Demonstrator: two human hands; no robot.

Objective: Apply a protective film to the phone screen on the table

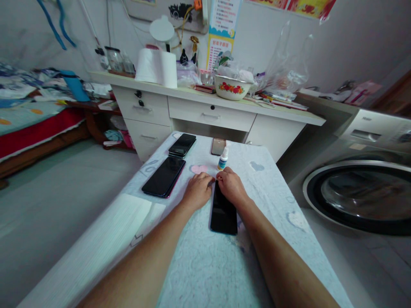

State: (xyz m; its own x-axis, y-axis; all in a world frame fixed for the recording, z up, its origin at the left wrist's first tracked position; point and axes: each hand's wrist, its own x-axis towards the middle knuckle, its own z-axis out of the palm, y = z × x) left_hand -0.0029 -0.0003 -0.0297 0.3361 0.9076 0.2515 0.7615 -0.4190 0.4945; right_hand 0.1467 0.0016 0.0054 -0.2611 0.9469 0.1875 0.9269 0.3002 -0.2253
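A black smartphone (224, 211) lies screen up on the cloth-covered table, its long side pointing away from me. At its far left corner is my left hand (198, 190), fingers bent and drawn together. My right hand (231, 185) rests over the far right corner, closed, with its fingertips at the phone's top edge. The fingertips of both hands nearly meet there; whatever they pinch is too small to make out. Just beyond them stands a small white spray bottle (222, 159) with a blue and yellow label.
On the left lie a stack of large phones (164, 176) and a stack of smaller phones (182, 144). Another phone (218, 146) sits behind the bottle. A folded whitish cloth (128, 214) covers the left edge. Beyond are a white desk (192, 109) and, right, a washing machine (353, 171).
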